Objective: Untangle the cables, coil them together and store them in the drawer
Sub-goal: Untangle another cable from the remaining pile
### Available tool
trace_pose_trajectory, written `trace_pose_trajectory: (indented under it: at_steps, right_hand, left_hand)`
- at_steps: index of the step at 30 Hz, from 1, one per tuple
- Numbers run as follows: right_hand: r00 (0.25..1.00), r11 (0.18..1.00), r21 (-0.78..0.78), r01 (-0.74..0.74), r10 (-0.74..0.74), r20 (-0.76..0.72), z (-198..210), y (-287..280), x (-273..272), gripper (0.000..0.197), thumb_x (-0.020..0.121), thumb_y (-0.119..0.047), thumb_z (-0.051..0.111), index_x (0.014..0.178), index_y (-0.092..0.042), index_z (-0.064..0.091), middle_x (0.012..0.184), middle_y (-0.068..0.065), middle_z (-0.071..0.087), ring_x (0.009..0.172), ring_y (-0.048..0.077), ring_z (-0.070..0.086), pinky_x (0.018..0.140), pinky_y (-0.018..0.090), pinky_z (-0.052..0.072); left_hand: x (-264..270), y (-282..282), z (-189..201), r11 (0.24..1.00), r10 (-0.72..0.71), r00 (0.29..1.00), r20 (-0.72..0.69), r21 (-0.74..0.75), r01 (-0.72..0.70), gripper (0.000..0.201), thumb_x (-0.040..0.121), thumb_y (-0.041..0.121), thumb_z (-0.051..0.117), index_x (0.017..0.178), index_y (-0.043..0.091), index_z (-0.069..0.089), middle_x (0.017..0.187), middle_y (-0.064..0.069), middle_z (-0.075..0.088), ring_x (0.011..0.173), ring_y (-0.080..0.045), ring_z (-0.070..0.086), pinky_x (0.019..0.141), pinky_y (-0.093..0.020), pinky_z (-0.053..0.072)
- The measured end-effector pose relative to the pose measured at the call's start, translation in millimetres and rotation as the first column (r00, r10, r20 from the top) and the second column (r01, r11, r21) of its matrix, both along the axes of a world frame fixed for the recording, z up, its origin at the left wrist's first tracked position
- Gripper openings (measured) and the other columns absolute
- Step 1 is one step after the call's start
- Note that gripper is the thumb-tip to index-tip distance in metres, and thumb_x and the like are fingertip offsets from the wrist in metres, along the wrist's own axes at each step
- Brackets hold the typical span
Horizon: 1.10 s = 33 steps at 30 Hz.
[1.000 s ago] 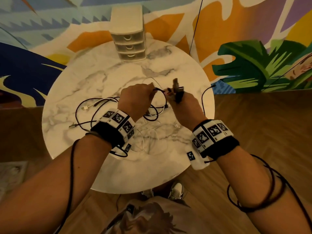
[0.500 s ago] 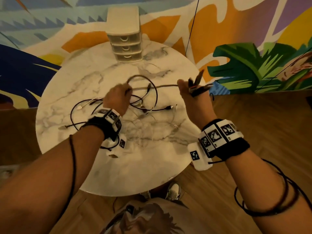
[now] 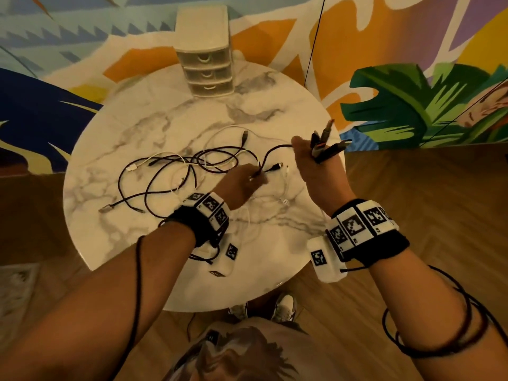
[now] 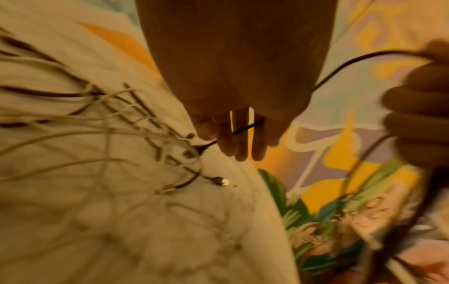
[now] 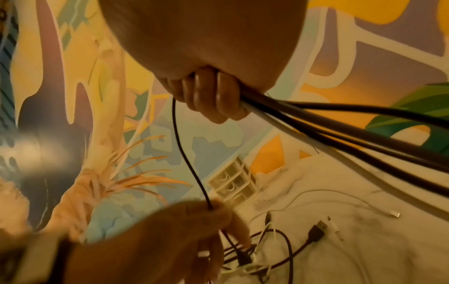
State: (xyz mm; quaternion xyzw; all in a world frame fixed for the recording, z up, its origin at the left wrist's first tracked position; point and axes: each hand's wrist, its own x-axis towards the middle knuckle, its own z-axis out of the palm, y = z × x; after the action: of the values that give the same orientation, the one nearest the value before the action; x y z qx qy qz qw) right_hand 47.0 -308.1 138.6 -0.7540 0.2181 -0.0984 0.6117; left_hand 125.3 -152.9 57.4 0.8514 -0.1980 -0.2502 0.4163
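A tangle of black and white cables (image 3: 176, 171) lies on the round marble table (image 3: 154, 259). My right hand (image 3: 316, 155) is raised over the table's right edge and grips a bundle of cable ends (image 3: 327, 144) (image 5: 316, 123), plugs sticking up past the fingers. One black cable (image 3: 270, 155) (image 5: 187, 157) runs from that fist down to my left hand (image 3: 247, 180) (image 4: 233, 138), which pinches it just above the pile. A loose black USB plug (image 3: 276, 166) (image 5: 317, 231) lies beside my left hand. The small white drawer unit (image 3: 204, 53) (image 5: 233, 182) stands at the table's far edge, all drawers closed.
A painted mural wall (image 3: 412, 78) rises right behind the table. Wooden floor (image 3: 412, 188) surrounds the table, and my shoes (image 3: 283, 307) show under its near edge. A thin dark line (image 3: 313, 42) runs down the wall at the back right.
My left hand moved right and down from a raised stretched cable to pinch the cable near the pile's right side. My right hand kept its bundle, shifting slightly.
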Motion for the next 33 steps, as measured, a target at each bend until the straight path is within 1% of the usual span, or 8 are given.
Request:
trace_pose_trajectory:
  at_steps: [3,6,9,14,17,21,28,33]
  right_hand:
    - [0.991,0.991,0.037,0.128,-0.129,0.025,-0.8,-19.3,-6.1,0.035,0.095,-0.031,0.051,0.061,-0.028,0.042,0.055,-0.009,0.043,0.045,0.001,0.040,0.051,0.020,0.034]
    - [0.956,0.956,-0.002,0.292,-0.292,0.018,-5.7,-41.9,-17.8,0.026,0.097,-0.032,0.048,0.073,-0.023,0.048,0.066,-0.002,0.051,0.052,0.003,0.049,0.055,0.024,0.038]
    - [0.885,0.885,0.024,0.465,-0.464,-0.030,-21.5,-62.0,-20.3,0.024,0.099,-0.031,0.045,0.109,-0.013,0.056,0.098,0.003,0.059,0.097,0.017,0.061,0.067,0.022,0.039]
    - [0.878,0.896,-0.039,0.442,-0.441,-0.187,-63.2,-82.4,-28.5,0.025,0.097,-0.036,0.049,0.098,-0.013,0.056,0.094,0.006,0.059,0.086,0.020,0.055,0.070,0.025,0.037]
    - [0.963,0.988,-0.086,0.127,-0.144,-0.226,-95.0,-71.3,-46.4,0.018,0.097,-0.034,0.050,0.100,-0.019,0.058,0.090,-0.005,0.060,0.078,0.009,0.054,0.075,0.027,0.039]
    - [0.951,0.999,0.015,-0.042,0.044,-0.306,-113.5,-47.6,-64.1,0.041,0.097,-0.039,0.048,0.062,-0.017,0.049,0.055,-0.007,0.046,0.046,0.005,0.040,0.058,0.027,0.033]
    - [0.956,0.959,-0.096,0.265,-0.274,-0.100,-90.5,-77.8,-94.7,0.027,0.099,-0.040,0.041,0.090,-0.030,0.064,0.090,-0.011,0.064,0.088,0.004,0.059,0.077,0.024,0.044]
    - [0.987,0.998,-0.035,0.049,-0.043,0.154,-37.6,-56.8,-76.7,0.032,0.097,-0.032,0.039,0.085,-0.029,0.068,0.079,-0.015,0.064,0.077,0.004,0.056,0.074,0.023,0.042]
  left_hand:
    - [11.2,28.5,-7.5,0.990,0.122,0.990,0.064,0.066,-0.126,0.017,0.093,0.030,0.056,0.085,0.018,0.066,0.095,-0.011,0.070,0.082,-0.017,0.063,0.081,-0.025,0.049]
    - [15.7,39.9,24.4,0.975,-0.062,0.932,0.356,0.222,-0.020,0.026,0.096,0.032,0.051,0.090,0.018,0.072,0.080,-0.004,0.069,0.070,-0.009,0.052,0.065,-0.015,0.038]
    - [-3.6,20.9,61.1,0.963,-0.216,0.829,0.515,0.251,0.095,0.027,0.095,0.035,0.050,0.115,0.024,0.065,0.078,0.000,0.062,0.077,-0.022,0.056,0.066,-0.029,0.039]
    - [-27.1,-0.6,84.7,0.999,0.018,0.942,0.334,-0.047,-0.002,0.010,0.090,0.024,0.060,0.089,0.016,0.056,0.065,0.001,0.062,0.063,-0.023,0.061,0.060,-0.032,0.046]
    - [-16.3,-17.3,108.0,0.891,0.216,0.968,0.127,-0.431,-0.142,0.012,0.089,0.007,0.059,0.080,0.013,0.056,0.057,0.002,0.063,0.057,-0.019,0.063,0.064,-0.036,0.054]
    - [-18.1,-48.2,121.0,0.768,0.217,0.973,-0.076,-0.603,-0.218,0.010,0.095,0.007,0.051,0.088,0.009,0.057,0.059,0.000,0.066,0.062,-0.018,0.064,0.064,-0.031,0.055]
    - [-31.8,-58.6,124.0,0.912,0.014,0.987,0.158,-0.408,0.053,0.013,0.095,0.013,0.045,0.089,0.010,0.056,0.058,-0.001,0.055,0.056,-0.016,0.050,0.058,-0.033,0.046]
    - [-61.2,-95.8,121.7,0.940,-0.250,0.925,0.284,-0.157,0.303,0.013,0.094,0.016,0.048,0.094,0.009,0.058,0.062,0.008,0.053,0.056,-0.006,0.050,0.059,-0.027,0.040]
